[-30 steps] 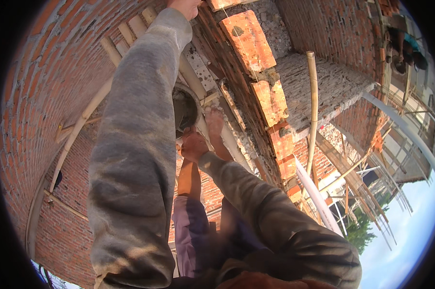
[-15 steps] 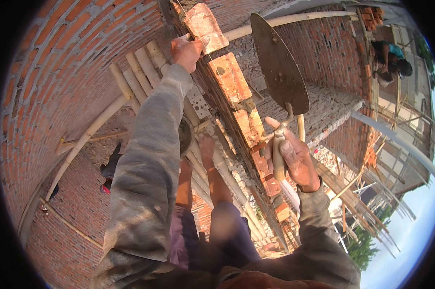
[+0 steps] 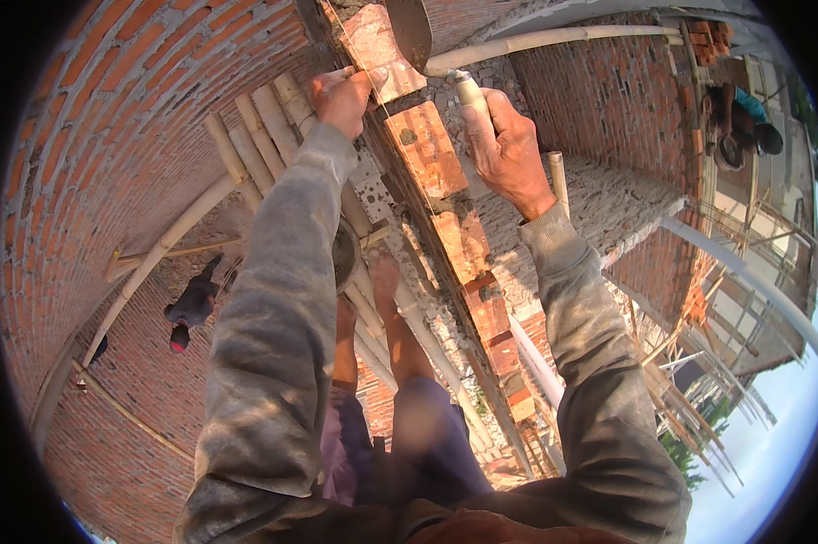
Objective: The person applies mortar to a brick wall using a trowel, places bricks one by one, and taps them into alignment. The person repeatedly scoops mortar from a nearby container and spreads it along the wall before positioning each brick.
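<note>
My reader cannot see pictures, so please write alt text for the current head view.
A person's right hand holds a trowel close to an orange brick on a brick wall, while the left hand touches the brick's opposite side, near a taut string line. Bamboo poles lie left of the wall, and another person appears farther left.

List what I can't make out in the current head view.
Head view:
Trowel: blade tip cut off by the upper edge.
Round container: left side hidden behind the left sleeve.
Distant worker, upper right: too small to tell what they handle.
</note>
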`<state>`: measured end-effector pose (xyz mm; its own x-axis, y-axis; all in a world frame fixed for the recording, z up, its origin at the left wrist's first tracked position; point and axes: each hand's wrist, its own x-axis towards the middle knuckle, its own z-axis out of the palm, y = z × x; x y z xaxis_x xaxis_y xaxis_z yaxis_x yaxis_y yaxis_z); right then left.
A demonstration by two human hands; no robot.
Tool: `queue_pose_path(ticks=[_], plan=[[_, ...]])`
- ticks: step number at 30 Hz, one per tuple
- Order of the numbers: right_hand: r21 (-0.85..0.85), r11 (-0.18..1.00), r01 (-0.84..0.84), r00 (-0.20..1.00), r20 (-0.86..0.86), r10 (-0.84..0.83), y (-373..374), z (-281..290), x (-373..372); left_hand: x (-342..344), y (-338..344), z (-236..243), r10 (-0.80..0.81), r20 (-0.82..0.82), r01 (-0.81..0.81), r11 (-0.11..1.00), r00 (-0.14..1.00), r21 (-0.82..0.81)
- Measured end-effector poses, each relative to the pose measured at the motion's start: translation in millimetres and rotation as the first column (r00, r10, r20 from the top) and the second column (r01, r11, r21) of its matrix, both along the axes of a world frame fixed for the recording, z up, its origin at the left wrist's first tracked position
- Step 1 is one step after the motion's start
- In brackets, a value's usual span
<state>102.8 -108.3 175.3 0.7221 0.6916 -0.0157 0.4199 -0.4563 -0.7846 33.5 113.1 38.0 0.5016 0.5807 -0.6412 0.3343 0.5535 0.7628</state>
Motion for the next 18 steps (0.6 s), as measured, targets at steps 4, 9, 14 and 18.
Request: queue_pose_path(ticks=[4,9,14,18], plan=[[0.004,0.997,-0.083,0.953,0.291,0.078,11.4,-20.1,-4.3,-1.3,0.4,0.5,0.026,0.060,-0.025,0.999,0.998,-0.027],[-0.111,0.994,0.001,0.972,0.232,0.025,22.8,-28.0,-4.2,-4.5,0.8,7.1,-0.009,0.027,0.011,0.998,1.000,-0.068],[-0.130,0.987,0.094,0.991,0.110,-0.080,30.3,-29.8,2.4,-1.4,-2.5,13.3,0.032,-0.016,-0.033,0.998,0.999,-0.047],[-0.340,0.938,0.066,0.977,0.215,0.009,34.6,-31.7,6.3,4.2,-3.0,6.8,0.069,-0.052,-0.071,0.997,0.996,-0.043]])
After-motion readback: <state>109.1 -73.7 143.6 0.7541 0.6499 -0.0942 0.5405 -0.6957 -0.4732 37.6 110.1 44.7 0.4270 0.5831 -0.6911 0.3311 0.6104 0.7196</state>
